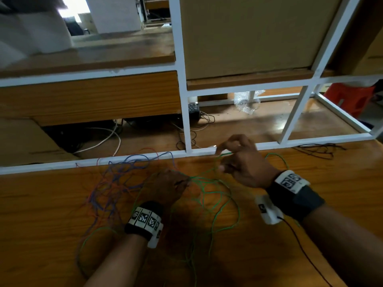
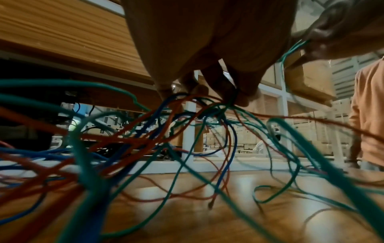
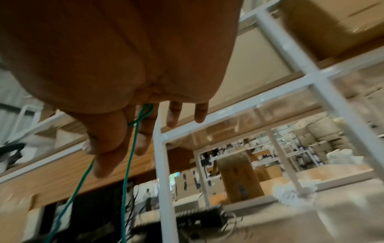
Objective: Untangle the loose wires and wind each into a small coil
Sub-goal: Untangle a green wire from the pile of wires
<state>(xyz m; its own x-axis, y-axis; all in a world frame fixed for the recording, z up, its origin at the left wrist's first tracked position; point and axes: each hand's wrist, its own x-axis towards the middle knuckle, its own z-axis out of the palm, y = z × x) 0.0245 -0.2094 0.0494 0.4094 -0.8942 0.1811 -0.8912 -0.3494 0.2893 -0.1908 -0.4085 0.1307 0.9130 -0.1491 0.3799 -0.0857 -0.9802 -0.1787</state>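
A tangle of blue and red wires (image 1: 116, 183) lies on the wooden table (image 1: 331, 183), left of centre. Loose loops of green wire (image 1: 217, 204) spread from it toward me. My left hand (image 1: 184, 183) hovers low over the table and pinches a knot where several wires meet; in the left wrist view its fingertips (image 2: 241, 97) grip that bundle (image 2: 220, 106). My right hand (image 1: 220, 160) is raised farther back and right, holding a strand of the green wire. In the right wrist view the green wire (image 3: 143, 115) runs between thumb and forefinger and hangs down in two strands.
A white metal shelf frame (image 1: 186, 121) lines the table's back edge. Behind it are a power strip (image 1: 193, 109), white cables, bubble wrap (image 1: 247, 102) and a cardboard box (image 1: 248, 34). A thin black cable (image 1: 317, 150) lies at the right. A person in an orange shirt (image 2: 367, 115) stands beyond.
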